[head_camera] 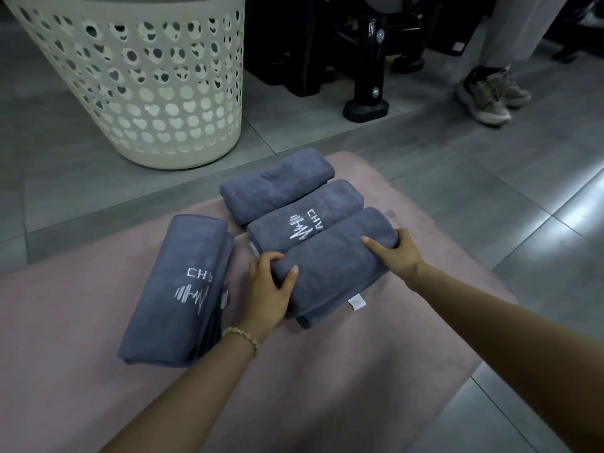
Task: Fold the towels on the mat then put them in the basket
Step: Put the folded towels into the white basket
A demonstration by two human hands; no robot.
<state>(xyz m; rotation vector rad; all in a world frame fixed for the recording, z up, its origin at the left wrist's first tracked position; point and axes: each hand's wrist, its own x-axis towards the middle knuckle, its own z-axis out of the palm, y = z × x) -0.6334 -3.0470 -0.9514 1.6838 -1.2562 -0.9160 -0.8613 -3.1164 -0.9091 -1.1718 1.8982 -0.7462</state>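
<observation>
At the far left, a cream basket [157, 80] with heart-shaped and round holes stands on the grey tiled floor [490, 191], just beyond the pink mat [65, 305]. On the left part of the mat lies a flat-folded grey towel [176, 289], its white barbell logo facing up. Just right of it, the person's left hand [271, 289], a beaded bracelet [243, 335] on the wrist, grasps the left end of the nearest towel [330, 266], thumb laid on top and fingers curled round the end. This towel is a thick grey bundle lying across the middle of the mat, with a small white label [356, 302] hanging at its near edge. Behind it and touching it lies a second bundled towel [304, 217] showing a white logo, and behind that a third, plain one [277, 181], the three side by side in a row that points toward the basket. The right hand [397, 253] clasps the right end of the nearest towel, one digit across the top and the rest wrapped round the end. Further right, off the mat, a black stand [369, 60] rises from the floor, and another person's shoes [490, 93] stand near the upper right corner
</observation>
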